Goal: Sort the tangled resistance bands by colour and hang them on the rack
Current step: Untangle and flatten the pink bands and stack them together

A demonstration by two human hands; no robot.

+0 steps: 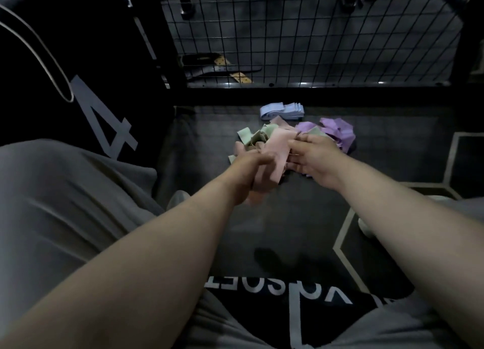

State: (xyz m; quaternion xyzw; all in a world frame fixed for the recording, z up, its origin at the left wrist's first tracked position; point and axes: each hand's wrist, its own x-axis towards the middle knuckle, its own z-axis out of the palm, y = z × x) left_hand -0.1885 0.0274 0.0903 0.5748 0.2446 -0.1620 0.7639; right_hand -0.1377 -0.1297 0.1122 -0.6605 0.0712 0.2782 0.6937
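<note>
Head view. The left hand [251,174] is gripping a flat, matte pink band [279,147], fingers curled round its bunched lower end. The right hand [313,157] is pinching the same band's upper right edge between thumb and forefinger, its other fingers lying loosely apart beneath. The band is hanging just above a tangled pile on the dark floor mat [288,223]. In the pile, crumpled green bands [246,135] are lying to the left and purple bands [337,132] to the right. A folded stack of pale blue bands [282,111] is sitting just behind the pile, near the base rail of a wire mesh panel [288,34]. Open mat is showing in front of the pile, bounded on the left by grey trousers [65,204].
</note>
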